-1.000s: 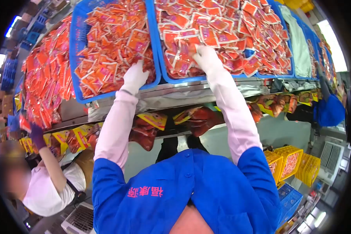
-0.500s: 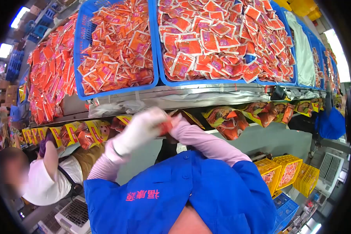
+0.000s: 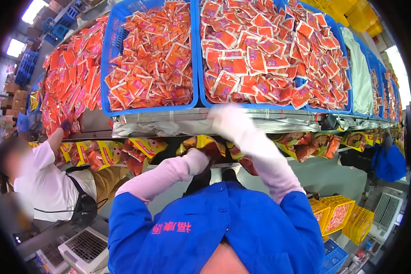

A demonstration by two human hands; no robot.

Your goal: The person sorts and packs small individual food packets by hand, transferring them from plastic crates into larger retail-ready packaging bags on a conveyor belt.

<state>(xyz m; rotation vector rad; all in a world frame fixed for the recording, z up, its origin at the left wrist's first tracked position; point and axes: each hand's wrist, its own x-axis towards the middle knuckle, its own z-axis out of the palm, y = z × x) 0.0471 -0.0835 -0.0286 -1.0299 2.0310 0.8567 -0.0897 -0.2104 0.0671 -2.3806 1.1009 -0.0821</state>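
My left hand [image 3: 197, 160], in a pale glove, is closed on a yellow and red printed bag [image 3: 204, 143] in the row along the bench front; its fingers are partly hidden behind the bag. My right hand [image 3: 230, 119], also gloved in white, is smeared by motion just in front of the blue crate [image 3: 278, 107], so its fingers cannot be made out. Red sachets with white edges [image 3: 255, 59] fill that crate. More sachets [image 3: 150, 59] lie in the blue crate on the left [image 3: 150, 109].
Other yellow bags [image 3: 100, 154] hang in a row to both sides. A co-worker [image 3: 55, 182] stands at my left, one hand by a heap of red sachets [image 3: 73, 77]. Yellow crates [image 3: 337, 212] stand on the floor at the right. Crumpled clear plastic [image 3: 146, 127] covers the bench edge.
My hands have moved apart: the left down onto a yellow bag, the right up towards the sachet crate. The red item between them is out of sight. The co-worker's hand has moved up to the sachets.
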